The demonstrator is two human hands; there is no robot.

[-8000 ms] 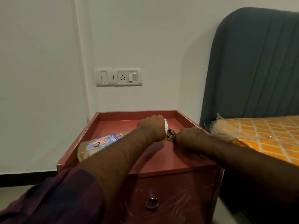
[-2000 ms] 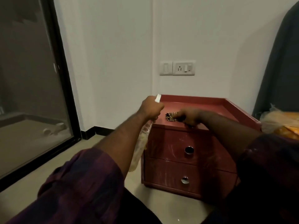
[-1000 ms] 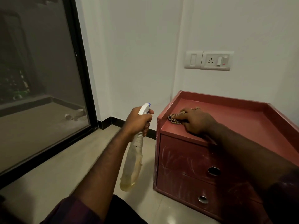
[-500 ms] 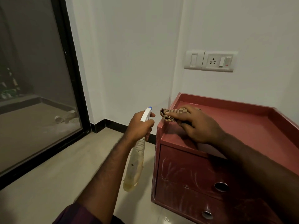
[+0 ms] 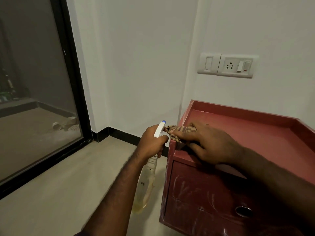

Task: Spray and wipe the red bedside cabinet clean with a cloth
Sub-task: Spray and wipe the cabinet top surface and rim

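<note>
The red bedside cabinet stands low at the right, with a raised rim round its top and two drawers in front. My right hand holds a checked brown cloth against the cabinet's front left corner, and the cloth bunches over the rim there. Just left of that corner, my left hand grips the neck of a spray bottle. The bottle's clear body hangs down beside the cabinet with a little yellowish liquid at its bottom. Its white and blue nozzle sits almost against the cloth.
A white wall with a switch and socket plate rises behind the cabinet. A black-framed glass door fills the left. Pale floor tiles spread in front, edged by a black skirting. A round drawer knob shows low right.
My right hand has slid the cloth from the cabinet top to its front left corner and over the rim. The left hand brought the spray bottle closer, until its nozzle nearly meets the cloth.
</note>
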